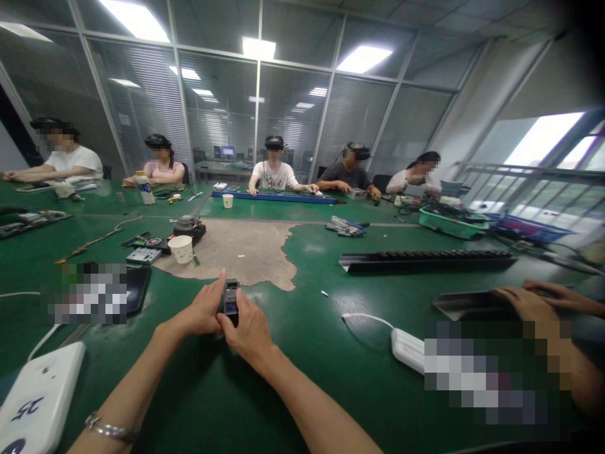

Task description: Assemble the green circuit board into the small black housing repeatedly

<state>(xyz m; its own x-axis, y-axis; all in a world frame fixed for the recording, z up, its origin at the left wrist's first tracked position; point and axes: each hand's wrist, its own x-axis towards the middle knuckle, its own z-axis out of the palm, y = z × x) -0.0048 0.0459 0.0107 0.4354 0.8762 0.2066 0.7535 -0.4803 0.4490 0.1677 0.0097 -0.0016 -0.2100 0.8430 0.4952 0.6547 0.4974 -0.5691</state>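
Observation:
A small dark grey device (231, 298) with a blue part on its face stands upright on the green table (307, 328), just in front of me. My left hand (204, 310) grips its left side, thumb raised beside it. My right hand (249, 329) wraps its right and near side with curled fingers. Both forearms reach in from the bottom edge; a metal bracelet (109, 430) sits on my left wrist.
A white paper cup (181, 248), a remote and dark parts lie beyond to the left. A long black tray (428, 260) lies right. A white power strip (407, 349) and another person's hands (529, 301) are near right. A white box (40, 397) sits bottom left. Several people sit opposite.

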